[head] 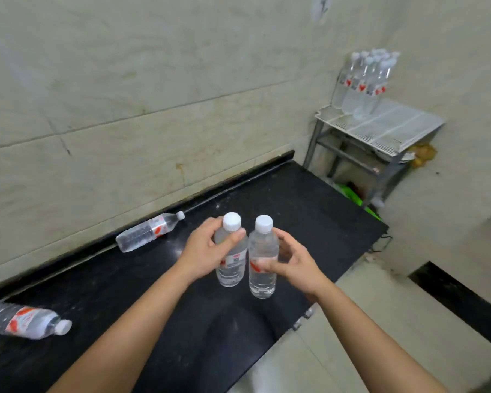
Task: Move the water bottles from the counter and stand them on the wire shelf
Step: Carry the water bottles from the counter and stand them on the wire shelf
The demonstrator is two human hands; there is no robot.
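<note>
2 bottles are in hand, 1 each, held upright and side by side over the black counter (182,321). The left hand (207,251) wraps the left bottle (229,268) around its shoulder, thumb across the front just under the cap. The right hand (292,262) grips the right bottle (262,270) lower, at the label, thumb pressed on the front and fingers curled behind. The 2 bottles nearly touch; whether they do, I cannot tell.

Beyond the right hand, up and well away in the corner, stands the wire shelf (380,126), with a cluster of upright bottles (363,80) at its back left. The front and right of its top sit bare.

2 more bottles lie flat on the counter: 1 against the wall (149,231), just left of the left hand, and 1 near the edge (26,321), well left of the left forearm.

The step in hand looks like the carry to the shelf. To do it well, keep both bottles vertical and apart so they do not knock. Set each base flat across the wires, beside the standing group and not against it, since a nudge could topple the tall, narrow bottles. Let go only when each stands steady. The right hand's low grip suits placing; the left hand's high grip may let its bottle swing, so lower it slowly.
</note>
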